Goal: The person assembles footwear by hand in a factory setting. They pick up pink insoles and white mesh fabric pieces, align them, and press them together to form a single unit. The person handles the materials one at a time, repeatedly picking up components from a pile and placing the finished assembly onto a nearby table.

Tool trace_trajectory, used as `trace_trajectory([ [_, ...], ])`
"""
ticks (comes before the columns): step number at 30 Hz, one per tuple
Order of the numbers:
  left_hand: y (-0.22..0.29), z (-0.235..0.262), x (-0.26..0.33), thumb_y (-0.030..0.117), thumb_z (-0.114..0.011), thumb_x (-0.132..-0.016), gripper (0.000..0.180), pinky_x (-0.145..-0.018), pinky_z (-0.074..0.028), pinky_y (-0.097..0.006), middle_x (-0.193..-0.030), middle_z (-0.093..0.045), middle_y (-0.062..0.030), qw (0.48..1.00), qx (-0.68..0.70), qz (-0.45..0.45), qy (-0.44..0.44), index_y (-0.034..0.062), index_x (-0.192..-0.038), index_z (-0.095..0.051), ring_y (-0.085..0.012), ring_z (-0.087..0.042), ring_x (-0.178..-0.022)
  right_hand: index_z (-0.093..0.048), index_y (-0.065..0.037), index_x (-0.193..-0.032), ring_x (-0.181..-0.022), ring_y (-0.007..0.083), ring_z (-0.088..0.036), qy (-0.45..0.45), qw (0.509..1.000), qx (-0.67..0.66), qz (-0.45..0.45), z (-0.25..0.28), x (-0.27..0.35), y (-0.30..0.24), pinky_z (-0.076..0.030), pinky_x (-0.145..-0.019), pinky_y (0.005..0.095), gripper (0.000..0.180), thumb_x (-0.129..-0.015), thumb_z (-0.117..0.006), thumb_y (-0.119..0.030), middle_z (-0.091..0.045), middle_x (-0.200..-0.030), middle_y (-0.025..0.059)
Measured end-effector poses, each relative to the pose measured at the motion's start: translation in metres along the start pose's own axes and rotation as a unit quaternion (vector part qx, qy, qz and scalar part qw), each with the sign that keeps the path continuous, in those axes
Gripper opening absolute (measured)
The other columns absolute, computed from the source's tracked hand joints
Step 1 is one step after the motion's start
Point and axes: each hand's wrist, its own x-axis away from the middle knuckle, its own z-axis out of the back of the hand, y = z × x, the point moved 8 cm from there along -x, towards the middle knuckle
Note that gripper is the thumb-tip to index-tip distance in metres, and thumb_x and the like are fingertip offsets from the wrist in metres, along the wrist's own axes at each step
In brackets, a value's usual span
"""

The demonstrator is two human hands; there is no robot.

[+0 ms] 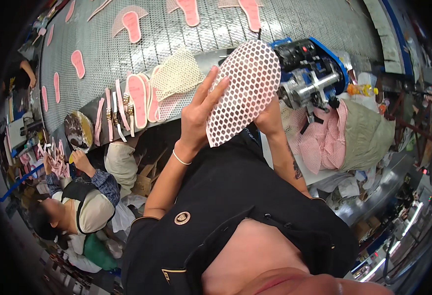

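Observation:
A white mesh piece [245,91], oval with one pointed end and honeycomb holes, is held up between my hands in front of my chest. My left hand [200,115] grips its left edge, two fingers lying across the top face. At the lower right edge is my right hand [269,120], its fingers hidden behind the mesh and closed on it. Just left of my left hand, cream mesh pieces [179,69] lie on the table edge beside upright-looking pink insoles [137,101]. A blue and black machine with metal clamps [314,81] stands right of the mesh piece.
Pink insoles [134,27] lie spread over a metal-mesh conveyor [108,61] ahead. Pink strips [110,113] and a round, brown-stained tin [78,130] sit at its near edge. A co-worker [95,206] sits at left. Pink mesh [324,142] is piled at right near a yellow bottle [361,90].

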Motion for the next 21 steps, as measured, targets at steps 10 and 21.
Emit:
trace_trajectory([
  [10, -0.058, 0.094, -0.029, 0.019, -0.067, -0.080, 0.054, -0.058, -0.056, -0.032, -0.132, -0.054, -0.0149, 0.997, -0.070, 0.022, 0.040, 0.0123, -0.132, -0.054, -0.0265, -0.070, -0.074, -0.056, 0.004, -0.116, -0.101, 0.0208, -0.059, -0.056, 0.998, -0.016, 0.015, -0.106, -0.084, 0.009, -0.046, -0.089, 0.0327, 0.044, -0.080, -0.066, -0.019, -0.063, -0.114, 0.0105],
  [21, -0.137, 0.147, -0.070, 0.023, -0.069, -0.077, 0.073, -0.060, -0.054, -0.038, -0.136, -0.047, -0.0136, 0.982, -0.123, 0.139, -0.042, 0.0130, -0.142, -0.037, -0.0314, -0.066, -0.070, -0.038, -0.009, -0.142, -0.132, 0.0278, -0.039, -0.091, 0.797, -0.544, -0.246, -0.218, -0.157, 0.121, -0.033, -0.110, 0.0432, 0.058, -0.093, -0.049, -0.040, -0.040, -0.145, 0.0092],
])
